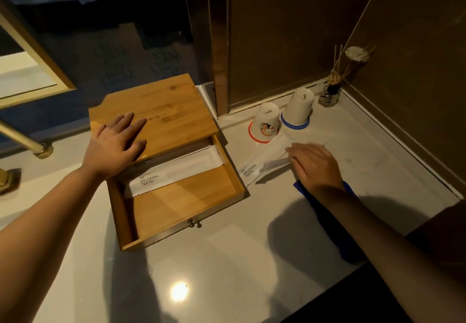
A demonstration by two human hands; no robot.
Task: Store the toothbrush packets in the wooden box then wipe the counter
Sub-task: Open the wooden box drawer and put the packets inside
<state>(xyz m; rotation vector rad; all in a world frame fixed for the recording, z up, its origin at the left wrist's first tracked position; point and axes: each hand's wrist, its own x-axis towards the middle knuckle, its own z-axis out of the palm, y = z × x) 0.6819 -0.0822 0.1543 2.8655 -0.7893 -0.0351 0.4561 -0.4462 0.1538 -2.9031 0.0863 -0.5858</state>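
Note:
A wooden box [161, 111] stands on the pale counter [227, 259], its drawer [181, 211] pulled out toward me. One white toothbrush packet [176, 169] printed "BRUSHING TEETH" lies slanted inside the drawer. A second packet [254, 169] lies on the counter just right of the box. My left hand [116, 143] rests flat on the box lid, fingers spread. My right hand [315, 163] hovers over the far end of the second packet, fingers apart; I cannot tell whether it touches it. A blue cloth [327, 219] lies under my right forearm.
Two white cups stand upside down on coasters behind the packet, one on red [266, 122] and one on blue [298, 107]. A reed diffuser jar [329, 94] sits in the back right corner. Brown walls close the counter at the back and right. A brass pipe [25, 140] runs at the left.

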